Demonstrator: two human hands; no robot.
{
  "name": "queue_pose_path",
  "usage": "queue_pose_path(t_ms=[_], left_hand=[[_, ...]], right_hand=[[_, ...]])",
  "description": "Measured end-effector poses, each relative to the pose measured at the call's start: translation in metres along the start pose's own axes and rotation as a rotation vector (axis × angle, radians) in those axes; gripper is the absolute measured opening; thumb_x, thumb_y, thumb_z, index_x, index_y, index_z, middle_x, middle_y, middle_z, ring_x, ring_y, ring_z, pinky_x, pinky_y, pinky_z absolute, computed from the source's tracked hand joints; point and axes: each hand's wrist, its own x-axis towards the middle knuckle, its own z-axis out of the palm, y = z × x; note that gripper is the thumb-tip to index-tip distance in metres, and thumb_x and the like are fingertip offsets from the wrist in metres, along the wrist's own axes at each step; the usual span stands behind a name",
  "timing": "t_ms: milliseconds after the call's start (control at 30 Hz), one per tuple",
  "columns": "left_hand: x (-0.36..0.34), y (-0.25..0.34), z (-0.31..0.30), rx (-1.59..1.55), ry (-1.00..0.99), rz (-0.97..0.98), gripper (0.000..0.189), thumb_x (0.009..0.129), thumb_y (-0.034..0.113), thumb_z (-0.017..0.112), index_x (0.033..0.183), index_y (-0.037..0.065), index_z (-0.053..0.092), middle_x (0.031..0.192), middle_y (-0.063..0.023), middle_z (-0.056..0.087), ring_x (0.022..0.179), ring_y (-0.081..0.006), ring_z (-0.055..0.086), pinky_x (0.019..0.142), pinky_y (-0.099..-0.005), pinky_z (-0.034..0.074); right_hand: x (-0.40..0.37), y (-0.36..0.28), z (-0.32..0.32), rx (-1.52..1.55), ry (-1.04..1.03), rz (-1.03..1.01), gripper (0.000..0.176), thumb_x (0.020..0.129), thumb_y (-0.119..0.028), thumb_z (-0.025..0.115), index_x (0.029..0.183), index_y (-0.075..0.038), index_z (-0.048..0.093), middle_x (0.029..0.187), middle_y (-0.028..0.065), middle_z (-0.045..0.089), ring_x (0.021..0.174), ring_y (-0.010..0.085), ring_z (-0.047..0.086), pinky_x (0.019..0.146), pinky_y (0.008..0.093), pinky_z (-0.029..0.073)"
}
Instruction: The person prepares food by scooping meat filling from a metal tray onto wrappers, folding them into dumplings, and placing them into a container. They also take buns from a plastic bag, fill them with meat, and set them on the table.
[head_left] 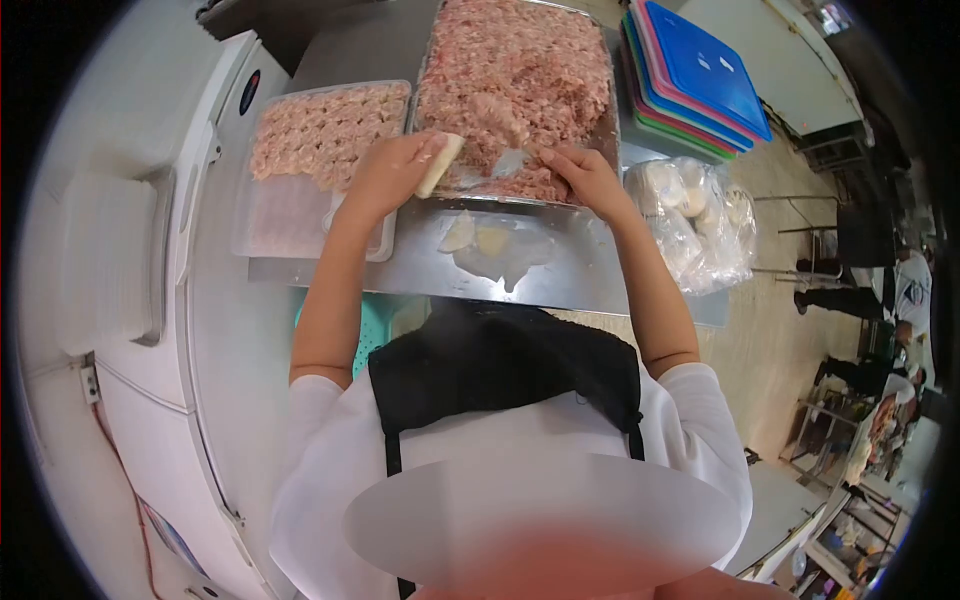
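Observation:
A large metal tray (611, 140) holds ground meat (515, 70) at the top centre. My left hand (395, 170), at the tray's front left corner, is closed on a pale stack of wrappers (440, 166). Over the tray's front right part, my right hand (585, 177) pinches something thin, perhaps a utensil, whose end is hard to make out against the meat. Left of the tray, a clear plastic container (290, 225) carries rows of meat-filled pieces (320, 130). Two pale wrappers (475, 236) lie on the wet steel table (585, 265) in front.
Stacked coloured lids (700, 70) stand at the back right. Below them is a clear plastic bag (700, 225) with round pale items. A white refrigerator (150, 400) stands at the left, a green basket (372, 330) under the table. Other people (905, 290) are far right.

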Motion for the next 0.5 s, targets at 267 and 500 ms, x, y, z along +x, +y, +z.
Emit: queue_pose_path(t_ms=[267, 500], left_hand=[[0.059, -0.008, 0.034, -0.527, 0.032, -0.129, 0.047, 0.096, 0.042, 0.048, 0.115, 0.002, 0.063, 0.101, -0.0065, 0.067, 0.09, -0.0155, 0.061, 0.08, -0.0319, 0.047], [0.048, 0.032, 0.018, -0.411, 0.177, 0.121, 0.042, 0.096, 0.037, 0.052, 0.114, 0.0, 0.063, 0.107, -0.0054, 0.064, 0.096, -0.0122, 0.058, 0.086, -0.0287, 0.044]], right_hand=[[-0.038, -0.015, -0.014, 0.31, 0.162, 0.042, 0.038, 0.096, -0.039, 0.052, 0.099, -0.005, 0.069, 0.056, -0.0034, 0.047, 0.048, 0.0038, 0.04, 0.043, 0.0208, 0.03], [-0.048, -0.022, -0.029, -0.126, 0.214, -0.09, 0.039, 0.094, -0.037, 0.054, 0.09, -0.002, 0.069, 0.065, 0.0082, 0.061, 0.053, 0.0169, 0.056, 0.05, 0.032, 0.043]])
